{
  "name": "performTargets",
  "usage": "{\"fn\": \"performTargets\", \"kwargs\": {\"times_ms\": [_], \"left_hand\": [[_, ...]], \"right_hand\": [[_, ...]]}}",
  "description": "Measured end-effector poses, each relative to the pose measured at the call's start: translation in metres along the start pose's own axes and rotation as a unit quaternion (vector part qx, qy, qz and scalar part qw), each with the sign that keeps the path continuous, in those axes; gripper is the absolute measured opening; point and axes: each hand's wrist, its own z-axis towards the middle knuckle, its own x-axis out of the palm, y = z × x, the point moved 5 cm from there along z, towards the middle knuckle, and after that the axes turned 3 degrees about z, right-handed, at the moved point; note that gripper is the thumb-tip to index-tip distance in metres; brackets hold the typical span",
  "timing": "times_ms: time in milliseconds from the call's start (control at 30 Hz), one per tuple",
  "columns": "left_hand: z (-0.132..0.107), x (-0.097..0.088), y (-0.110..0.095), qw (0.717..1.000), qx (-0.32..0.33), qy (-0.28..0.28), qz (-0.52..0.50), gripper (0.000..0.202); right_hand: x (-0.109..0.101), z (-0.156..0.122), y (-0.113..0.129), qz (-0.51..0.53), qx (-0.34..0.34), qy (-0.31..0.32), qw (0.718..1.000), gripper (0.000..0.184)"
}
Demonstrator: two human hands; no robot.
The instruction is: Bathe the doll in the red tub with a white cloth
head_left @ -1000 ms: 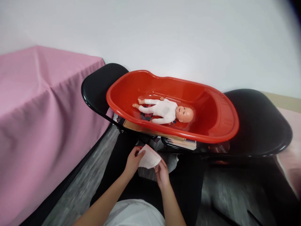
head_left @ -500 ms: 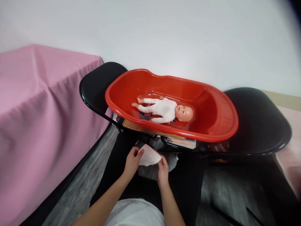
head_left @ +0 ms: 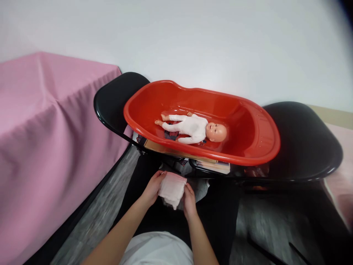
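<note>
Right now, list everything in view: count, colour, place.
Cloth: one, whitish, in both hands
Doll: one, white-clothed, in tub
Tub: one, red, ahead
Patches: several, dark, beside doll
Seats: two, black, tub's ends
Drape: one, pink, left
Pale surface: one, pinkish, right
Clutter: several, mixed colours, below tub
Wall: one, white, behind tub
Floor: one, grey, below
Trousers: pair, black, lap
Shirt: one, white, below
Left hand: one, bare, holding cloth
Right hand: one, bare, holding cloth

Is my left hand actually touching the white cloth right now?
Touching. The head view shows the left hand gripping the white cloth at its upper left edge, with no gap between them.
</note>
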Motion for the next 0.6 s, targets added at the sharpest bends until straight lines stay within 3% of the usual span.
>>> {"fn": "performTargets", "kwargs": {"times_ms": [200,367,600], "left_hand": [[0.008,-0.005,0.015,0.999,0.008,-0.02,0.039,0.057],[0.01,-0.006,0.017,0.996,0.023,-0.004,0.082,0.047],[0.017,-0.009,0.022,0.982,0.076,0.037,0.167,0.065]], "right_hand": [[0.006,-0.006,-0.007,0.081,0.066,-0.016,0.994,0.055],[0.018,-0.011,-0.004,0.08,0.069,0.065,0.992,0.078],[0.016,-0.01,0.003,0.053,0.025,0.061,0.996,0.053]]}}
